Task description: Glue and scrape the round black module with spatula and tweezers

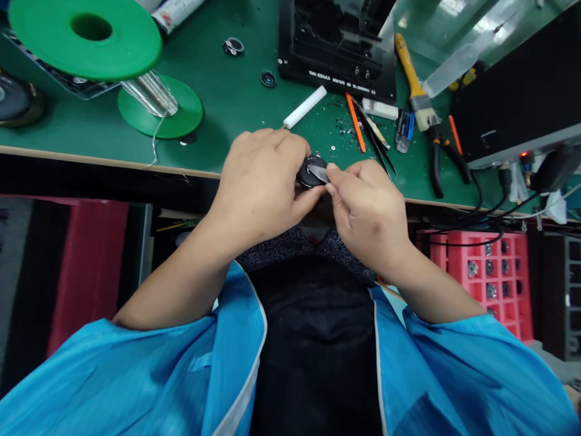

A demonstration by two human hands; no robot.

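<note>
My left hand (267,181) is closed on a small round black part (307,178), holding it between thumb and fingers over the bench's front edge. Pinched in my right hand (370,212) is a small pointed metal blade (319,174), which lies across the face of the black part. The fingers hide the rest of the blade. Just beyond my left hand, a white rod (305,108) rests on the green bench top (218,103). Two small round parts, one dark (268,79) and one with a pale ring (233,46), lie farther back.
A green spool of solder wire (158,109) stands at the left. Behind my hands is a black device (338,48). Tweezers (374,133), an orange stick (355,122), a brush (414,79) and pliers (436,160) lie right. Pink trays (494,278) stand below the bench.
</note>
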